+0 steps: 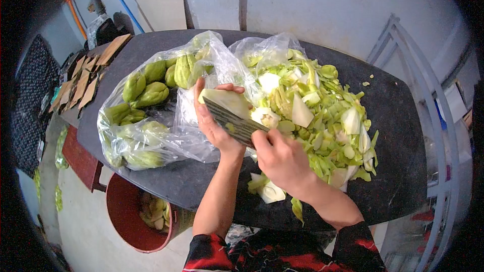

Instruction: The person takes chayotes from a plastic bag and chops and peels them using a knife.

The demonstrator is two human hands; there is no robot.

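My left hand (pixel 213 127) cradles a peeled, pale chayote (pixel 229 102), its fingers wrapped round the far side. Across the near side of the chayote lies the broad dark blade of a knife (pixel 233 122), with a bit of green stuck to it. The knife's handle is inside my closed right hand (pixel 281 157). To the left, whole green chayotes (pixel 153 94) lie in a clear plastic bag (pixel 174 138). A large heap of green peelings and pale pieces (pixel 322 126) spreads to the right of my hands.
A dark table (pixel 390 176) carries everything. Below its left front edge stands a red bucket (pixel 121 221) with pale pieces inside. Flattened cardboard pieces (pixel 83 83) lie at the left, and a grey metal frame (pixel 423 70) stands at the right by the wall.
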